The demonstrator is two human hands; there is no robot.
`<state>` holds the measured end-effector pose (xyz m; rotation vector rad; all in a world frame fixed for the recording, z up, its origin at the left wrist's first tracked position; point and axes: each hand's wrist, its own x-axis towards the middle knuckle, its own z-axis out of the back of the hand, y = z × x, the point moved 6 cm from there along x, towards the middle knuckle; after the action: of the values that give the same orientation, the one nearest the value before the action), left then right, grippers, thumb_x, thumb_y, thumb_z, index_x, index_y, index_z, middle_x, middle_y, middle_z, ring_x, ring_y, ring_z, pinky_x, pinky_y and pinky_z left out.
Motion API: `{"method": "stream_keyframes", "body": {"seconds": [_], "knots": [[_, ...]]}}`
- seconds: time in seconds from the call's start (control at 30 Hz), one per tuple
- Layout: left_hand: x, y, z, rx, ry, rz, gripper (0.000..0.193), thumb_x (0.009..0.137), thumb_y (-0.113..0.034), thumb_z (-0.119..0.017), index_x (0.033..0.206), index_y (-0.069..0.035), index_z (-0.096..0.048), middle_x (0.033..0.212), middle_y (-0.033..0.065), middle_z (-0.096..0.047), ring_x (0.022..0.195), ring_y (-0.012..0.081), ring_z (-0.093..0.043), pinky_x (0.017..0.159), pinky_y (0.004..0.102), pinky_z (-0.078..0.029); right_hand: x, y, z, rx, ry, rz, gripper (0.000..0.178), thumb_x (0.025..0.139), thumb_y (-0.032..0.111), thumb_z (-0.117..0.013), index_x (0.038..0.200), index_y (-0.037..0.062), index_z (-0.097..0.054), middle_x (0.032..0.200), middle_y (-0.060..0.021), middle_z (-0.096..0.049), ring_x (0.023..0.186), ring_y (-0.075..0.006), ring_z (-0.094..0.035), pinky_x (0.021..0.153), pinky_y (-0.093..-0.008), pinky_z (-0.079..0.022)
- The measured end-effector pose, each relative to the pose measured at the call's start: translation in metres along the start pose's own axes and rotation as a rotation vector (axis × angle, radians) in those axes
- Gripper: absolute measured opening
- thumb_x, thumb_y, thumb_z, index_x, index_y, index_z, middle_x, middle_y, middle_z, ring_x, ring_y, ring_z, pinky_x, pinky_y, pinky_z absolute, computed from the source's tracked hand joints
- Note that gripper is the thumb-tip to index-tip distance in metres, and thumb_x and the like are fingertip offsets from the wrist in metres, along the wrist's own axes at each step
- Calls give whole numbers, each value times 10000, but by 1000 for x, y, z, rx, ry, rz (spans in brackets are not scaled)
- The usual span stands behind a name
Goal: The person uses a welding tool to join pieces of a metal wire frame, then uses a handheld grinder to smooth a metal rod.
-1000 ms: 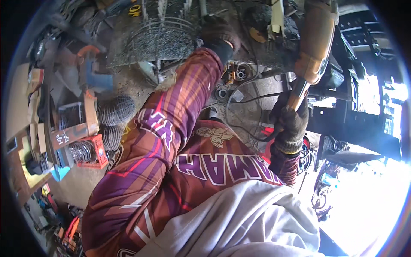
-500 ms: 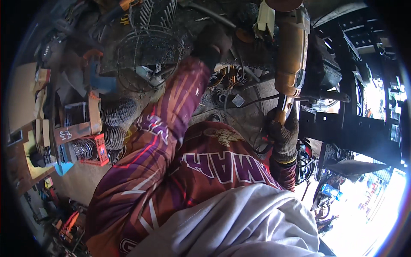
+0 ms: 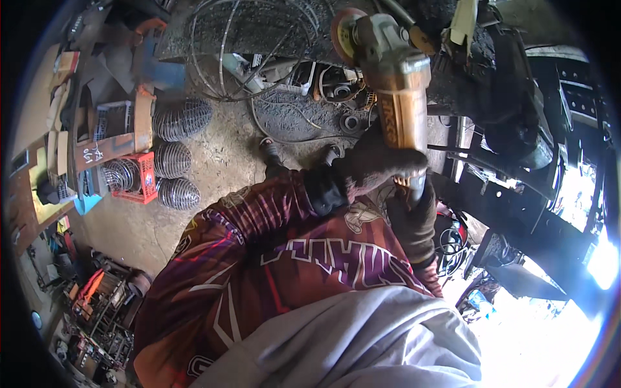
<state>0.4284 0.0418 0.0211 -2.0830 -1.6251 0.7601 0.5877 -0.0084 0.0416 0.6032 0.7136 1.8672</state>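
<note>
An angle grinder (image 3: 405,113) with a worn copper-coloured body is held upright in front of my chest, its head at the far end. A round disc (image 3: 345,37) sits on the left side of that head. My left hand (image 3: 378,169), in a dark glove, is closed around the lower part of the grinder's body. Below it, my gloved right hand (image 3: 414,223) grips the narrow rear end. The fingers of both hands are partly hidden by the tool and gloves.
Ahead is a dark, cluttered workbench (image 3: 174,42) with a large loop of wire (image 3: 226,39). Wire coils (image 3: 171,158) and a red crate (image 3: 143,184) stand on the floor at left. Dark metal beams (image 3: 479,207) extend along the right. A cable (image 3: 291,139) crosses the floor.
My left hand has come back from the bench onto the grinder. The grinder has moved left and closer to my body, its disc now fully in view.
</note>
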Motion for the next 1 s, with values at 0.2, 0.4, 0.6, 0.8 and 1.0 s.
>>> {"method": "stream_keyframes", "body": {"seconds": [0.2, 0.4, 0.6, 0.8, 1.0], "knots": [[-14, 15, 13, -163, 125, -4, 954, 733, -120, -922, 1500, -68, -359, 1245, 69, -608, 1121, 192, -628, 932, 376, -554, 14, -3, -10, 401, 449, -579, 570, 811, 149, -830, 1307, 15, -585, 1157, -122, -723, 1039, -204, -705, 891, -367, -558], [-29, 35, 37, -427, -58, 151, 843, 753, -136, -902, 1453, -52, -440, 1227, 80, -630, 1109, 207, -644, 951, 394, -549, 13, 10, -26, 38, 383, -526, 522, 780, 129, -821, 1246, 17, -613, 1052, -114, -739, 885, -192, -730, 774, -365, -582], [-41, 33, 48, -481, -121, 98, 771, 767, -125, -882, 1420, -52, -479, 1213, 86, -637, 1107, 223, -653, 943, 400, -559, 27, 30, -32, 6, 519, -424, 628, 792, 197, -850, 1320, 33, -551, 1179, -148, -703, 1069, -267, -697, 912, -423, -544], [-39, 32, 51, -435, -95, 10, 733, 784, -93, -860, 1412, -51, -486, 1209, 86, -638, 1119, 220, -649, 949, 402, -555, 27, 27, -37, 64, 546, -453, 579, 797, 111, -814, 1306, 38, -547, 1170, -119, -689, 1053, -220, -682, 911, -380, -539], [-41, 32, 50, -385, -98, 95, 672, 809, -94, -829, 1393, -44, -500, 1194, 93, -648, 1117, 217, -650, 955, 398, -549, 24, 17, -38, 81, 583, -476, 688, 774, 178, -847, 1359, 31, -518, 1181, -163, -704, 1086, -280, -702, 914, -415, -555]]}}
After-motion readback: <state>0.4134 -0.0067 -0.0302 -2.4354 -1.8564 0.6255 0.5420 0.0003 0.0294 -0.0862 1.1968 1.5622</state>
